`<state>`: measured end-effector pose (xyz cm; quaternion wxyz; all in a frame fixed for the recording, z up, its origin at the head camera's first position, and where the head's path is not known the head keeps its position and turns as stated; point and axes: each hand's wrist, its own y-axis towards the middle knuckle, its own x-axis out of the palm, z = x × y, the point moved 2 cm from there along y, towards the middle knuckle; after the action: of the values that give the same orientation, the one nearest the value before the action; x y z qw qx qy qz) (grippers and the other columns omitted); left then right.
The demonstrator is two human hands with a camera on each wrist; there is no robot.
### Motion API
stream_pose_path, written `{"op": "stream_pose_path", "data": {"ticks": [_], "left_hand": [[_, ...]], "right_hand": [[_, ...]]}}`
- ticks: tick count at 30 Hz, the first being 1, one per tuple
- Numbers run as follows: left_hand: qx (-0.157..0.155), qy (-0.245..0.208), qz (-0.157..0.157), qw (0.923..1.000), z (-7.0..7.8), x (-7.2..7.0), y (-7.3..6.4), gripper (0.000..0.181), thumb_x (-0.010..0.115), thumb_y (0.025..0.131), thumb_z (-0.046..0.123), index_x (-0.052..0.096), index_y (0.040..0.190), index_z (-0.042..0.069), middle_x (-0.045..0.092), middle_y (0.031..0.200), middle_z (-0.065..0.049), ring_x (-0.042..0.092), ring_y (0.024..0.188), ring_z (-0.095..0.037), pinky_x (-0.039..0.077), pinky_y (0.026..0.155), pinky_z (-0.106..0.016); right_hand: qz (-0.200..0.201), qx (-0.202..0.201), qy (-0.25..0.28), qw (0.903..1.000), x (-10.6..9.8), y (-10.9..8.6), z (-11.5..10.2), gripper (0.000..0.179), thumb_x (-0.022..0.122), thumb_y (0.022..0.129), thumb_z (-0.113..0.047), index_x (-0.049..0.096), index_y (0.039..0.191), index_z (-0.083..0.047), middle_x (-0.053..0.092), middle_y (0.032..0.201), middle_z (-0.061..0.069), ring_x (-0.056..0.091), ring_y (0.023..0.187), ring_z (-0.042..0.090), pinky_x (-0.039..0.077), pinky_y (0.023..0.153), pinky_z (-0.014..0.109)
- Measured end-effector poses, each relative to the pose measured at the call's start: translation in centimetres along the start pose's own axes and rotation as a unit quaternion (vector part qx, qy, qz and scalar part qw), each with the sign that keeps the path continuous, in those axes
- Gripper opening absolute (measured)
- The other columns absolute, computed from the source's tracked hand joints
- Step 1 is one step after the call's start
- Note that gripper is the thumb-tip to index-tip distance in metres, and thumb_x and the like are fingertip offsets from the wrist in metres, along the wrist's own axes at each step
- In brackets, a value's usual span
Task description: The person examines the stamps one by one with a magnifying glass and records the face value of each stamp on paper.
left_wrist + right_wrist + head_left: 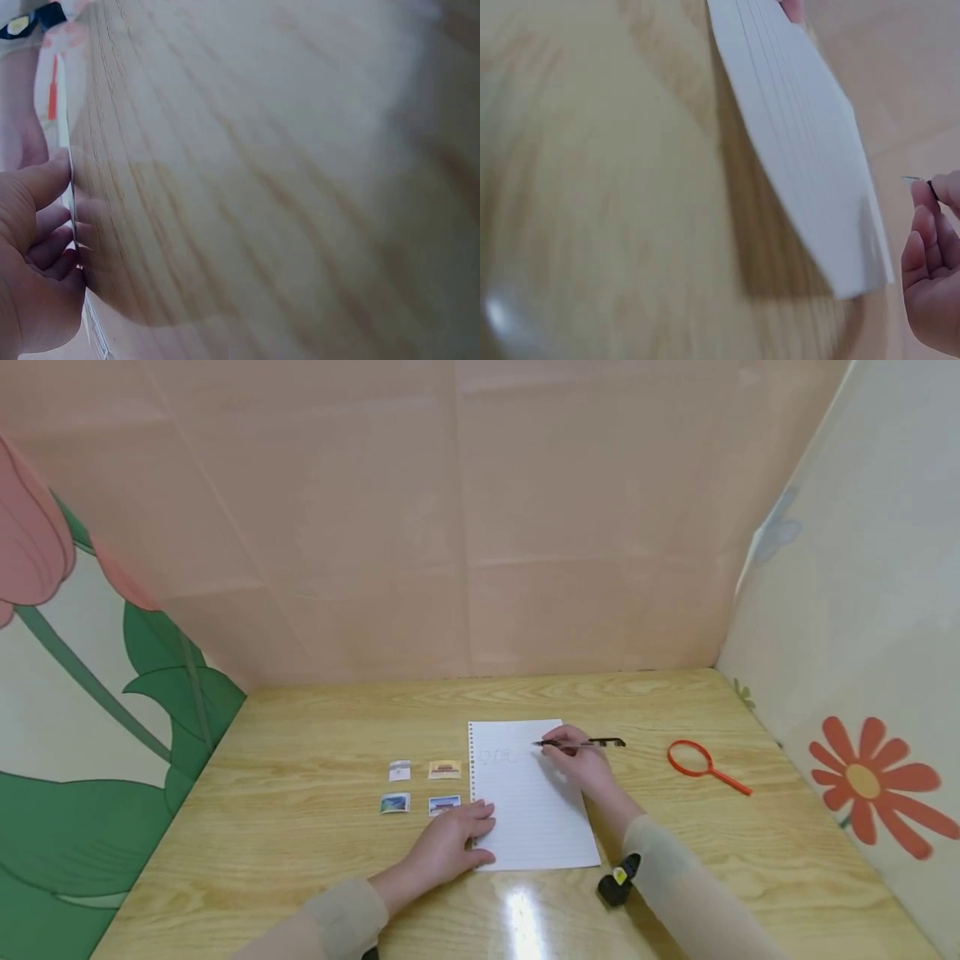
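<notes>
My right hand (583, 766) pinches a black pen (604, 742) near its tip, over the upper part of a lined white sheet (534, 827) with punched holes along its left edge. Faint handwriting (497, 757) shows on the upper left of the sheet, left of the pen tip. My left hand (448, 843) rests at the sheet's lower left edge, fingers spread onto the paper. In the left wrist view the thumb and fingers of the left hand (45, 247) lie along the paper's edge. The right wrist view shows the right fingers (922, 225) bent together around the pen.
Several small stamp-like pictures lie left of the sheet, among them a yellow one (445, 769) and a blue-green one (394, 802); another (442, 804) sits just beyond the left hand. A red magnifying glass (708, 766) lies to the right on the wooden table (300, 810).
</notes>
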<state>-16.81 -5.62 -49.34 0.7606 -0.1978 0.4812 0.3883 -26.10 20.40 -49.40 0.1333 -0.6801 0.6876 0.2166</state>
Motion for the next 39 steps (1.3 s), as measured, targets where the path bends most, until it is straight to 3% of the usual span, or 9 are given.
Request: {"op": "stream_pose_path", "data": {"ticks": [5, 11, 15, 19, 22, 25, 30, 36, 39], "left_hand": [[-0.002, 0.002, -0.001, 1.0000, 0.1, 0.0, -0.1, 0.055, 0.077, 0.085, 0.034, 0.063, 0.131, 0.007, 0.052, 0.145, -0.004, 0.046, 0.135, -0.022, 0.036, 0.113, -0.040], [-0.003, -0.003, -0.002, 1.0000, 0.1, -0.1, 0.0, 0.054, 0.077, 0.086, 0.034, 0.063, 0.131, 0.006, 0.051, 0.145, -0.004, 0.045, 0.136, -0.022, 0.035, 0.113, -0.040], [-0.005, -0.007, -0.008, 0.9999, 0.2, -0.2, 0.0, 0.054, 0.076, 0.087, 0.034, 0.062, 0.132, 0.006, 0.051, 0.146, -0.004, 0.044, 0.137, -0.022, 0.035, 0.113, -0.040], [-0.001, -0.009, -0.007, 0.9999, 0.1, -0.2, -0.1, 0.054, 0.077, 0.087, 0.033, 0.063, 0.132, 0.006, 0.052, 0.145, -0.004, 0.045, 0.136, -0.022, 0.036, 0.113, -0.040], [0.006, -0.011, -0.001, 0.9999, 0.1, -0.2, -0.1, 0.054, 0.077, 0.087, 0.031, 0.063, 0.132, 0.005, 0.052, 0.145, -0.006, 0.046, 0.136, -0.023, 0.036, 0.112, -0.041], [0.012, -0.010, 0.003, 0.9999, 0.2, -0.2, -0.2, 0.054, 0.077, 0.086, 0.031, 0.063, 0.131, 0.004, 0.053, 0.144, -0.007, 0.047, 0.135, -0.025, 0.037, 0.111, -0.042], [0.006, -0.009, -0.001, 0.9999, 0.2, -0.3, -0.2, 0.054, 0.077, 0.087, 0.032, 0.062, 0.131, 0.004, 0.052, 0.145, -0.006, 0.046, 0.135, -0.024, 0.036, 0.112, -0.042], [0.000, -0.001, -0.003, 1.0000, 0.2, -0.1, -0.2, 0.055, 0.077, 0.086, 0.034, 0.063, 0.131, 0.006, 0.052, 0.145, -0.005, 0.046, 0.136, -0.023, 0.035, 0.113, -0.041], [0.000, -0.001, -0.004, 1.0000, 0.1, -0.1, -0.1, 0.056, 0.077, 0.086, 0.034, 0.063, 0.131, 0.006, 0.052, 0.145, -0.005, 0.046, 0.135, -0.023, 0.035, 0.113, -0.041]], "right_hand": [[-0.010, -0.018, 0.003, 0.9998, -1.0, -0.4, 0.0, 0.010, 0.067, 0.094, -0.010, 0.067, 0.105, -0.009, 0.070, 0.093, 0.007, 0.054, 0.067, 0.015, 0.043, 0.053, 0.023], [0.006, -0.057, 0.012, 0.9983, -2.0, -1.0, 0.3, 0.012, 0.071, 0.090, -0.003, 0.069, 0.103, -0.003, 0.070, 0.095, 0.011, 0.058, 0.074, 0.014, 0.047, 0.057, 0.021], [0.017, -0.101, -0.031, 0.9943, -2.8, -1.5, 0.3, 0.015, 0.073, 0.089, -0.004, 0.072, 0.104, -0.004, 0.072, 0.097, 0.009, 0.063, 0.082, 0.015, 0.051, 0.066, 0.021], [0.018, -0.160, -0.082, 0.9836, -3.9, -2.2, -0.4, 0.019, 0.072, 0.088, 0.001, 0.071, 0.107, -0.001, 0.072, 0.099, 0.011, 0.067, 0.086, 0.023, 0.055, 0.072, 0.026], [0.003, -0.174, -0.066, 0.9825, -4.8, -2.4, -0.5, 0.023, 0.069, 0.087, 0.008, 0.070, 0.110, 0.005, 0.072, 0.101, 0.018, 0.068, 0.088, 0.030, 0.057, 0.072, 0.026], [-0.029, -0.149, -0.021, 0.9882, -5.8, -2.2, 0.3, 0.028, 0.064, 0.090, 0.011, 0.066, 0.117, 0.009, 0.069, 0.106, 0.024, 0.068, 0.091, 0.035, 0.058, 0.073, 0.027], [-0.071, -0.071, 0.044, 0.9940, -7.2, -1.7, 1.7, 0.035, 0.057, 0.096, 0.008, 0.058, 0.130, 0.009, 0.063, 0.119, 0.029, 0.064, 0.100, 0.043, 0.059, 0.079, 0.036], [-0.082, 0.003, 0.064, 0.9946, -8.5, -1.7, 2.1, 0.036, 0.051, 0.103, -0.006, 0.054, 0.139, 0.001, 0.059, 0.130, 0.027, 0.063, 0.108, 0.040, 0.056, 0.082, 0.023], [-0.084, 0.022, 0.074, 0.9934, -8.9, -1.9, 2.0, 0.039, 0.051, 0.105, -0.015, 0.053, 0.140, 0.000, 0.057, 0.132, 0.027, 0.062, 0.110, 0.038, 0.055, 0.083, 0.024]]}}
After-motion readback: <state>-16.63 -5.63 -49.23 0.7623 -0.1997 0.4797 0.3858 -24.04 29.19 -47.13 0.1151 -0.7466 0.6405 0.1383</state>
